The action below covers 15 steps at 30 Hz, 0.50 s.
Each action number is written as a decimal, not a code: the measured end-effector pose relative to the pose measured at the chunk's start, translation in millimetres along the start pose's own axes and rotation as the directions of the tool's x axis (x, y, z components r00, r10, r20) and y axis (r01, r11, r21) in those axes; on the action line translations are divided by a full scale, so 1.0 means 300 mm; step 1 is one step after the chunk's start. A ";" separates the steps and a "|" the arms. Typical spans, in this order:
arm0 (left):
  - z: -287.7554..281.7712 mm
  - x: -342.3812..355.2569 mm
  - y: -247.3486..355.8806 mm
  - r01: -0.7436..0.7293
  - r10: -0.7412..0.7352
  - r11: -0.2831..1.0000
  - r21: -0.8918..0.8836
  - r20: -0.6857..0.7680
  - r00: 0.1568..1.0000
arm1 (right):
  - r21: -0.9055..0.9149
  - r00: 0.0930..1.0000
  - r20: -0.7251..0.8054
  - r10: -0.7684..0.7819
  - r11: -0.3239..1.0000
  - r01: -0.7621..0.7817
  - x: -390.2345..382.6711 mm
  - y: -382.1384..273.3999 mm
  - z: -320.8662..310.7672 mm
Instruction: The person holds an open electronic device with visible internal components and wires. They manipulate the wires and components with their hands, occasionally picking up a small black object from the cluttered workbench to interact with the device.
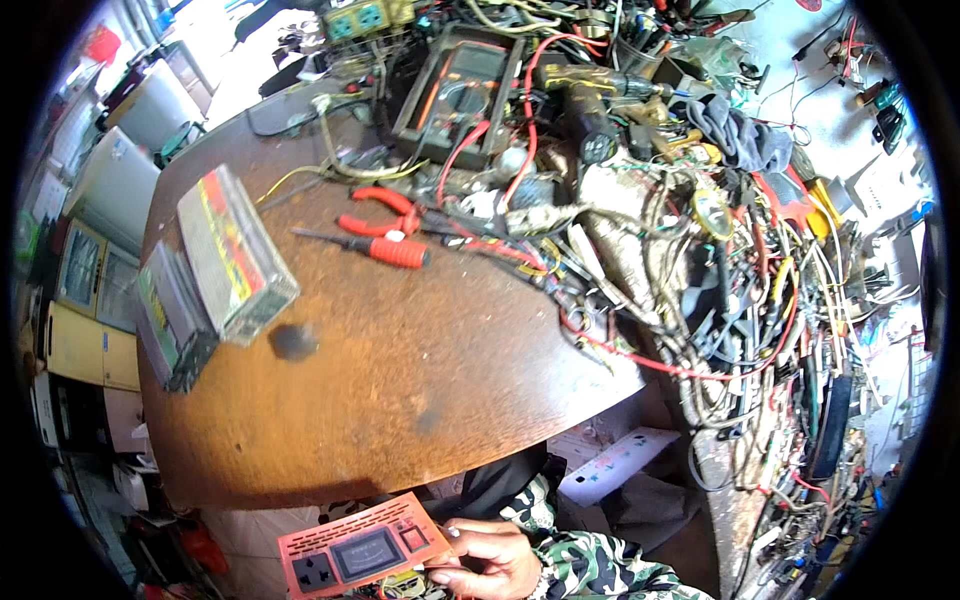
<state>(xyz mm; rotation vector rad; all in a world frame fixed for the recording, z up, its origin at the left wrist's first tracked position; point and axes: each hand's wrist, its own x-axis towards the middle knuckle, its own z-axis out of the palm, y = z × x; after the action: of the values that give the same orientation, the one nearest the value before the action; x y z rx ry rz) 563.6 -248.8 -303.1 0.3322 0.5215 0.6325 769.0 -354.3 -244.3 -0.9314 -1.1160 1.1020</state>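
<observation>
At the lower edge, below the table's front edge, my right hand (488, 562) grips an orange-red panel (310, 545) by its right end, thumb and fingers closed on it. The panel has rows of slots, a dark display window (368, 553), a black socket (315, 572) and a switch opening. Some yellow and coloured parts show just beneath it, partly cut off. A camouflage sleeve (605, 568) covers my right forearm. My left hand is out of sight. Ahead on the wooden table (400, 350) lie a red-handled screwdriver (385, 250) and red-handled pliers (385, 210).
Two box-shaped units stand at the table's left: a grey one with a coloured stripe (235, 260) and a darker one (175, 318). A multimeter (465, 90), a cordless drill (590, 110) and tangled cables (690, 330) crowd the back and right. A white panel (615, 468) lies below the table edge.
</observation>
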 end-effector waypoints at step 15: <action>0.972 0.127 0.052 0.177 -0.196 0.966 0.189 0.083 0.977 | 0.292 0.607 -0.728 0.319 0.945 -0.147 0.035 -0.883 -0.241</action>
<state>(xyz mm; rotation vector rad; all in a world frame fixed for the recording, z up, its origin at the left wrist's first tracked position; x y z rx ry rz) 743.9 -252.6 -70.4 0.4779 0.5073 0.3839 891.9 -404.0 -3.7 -1.2406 -0.1549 0.8456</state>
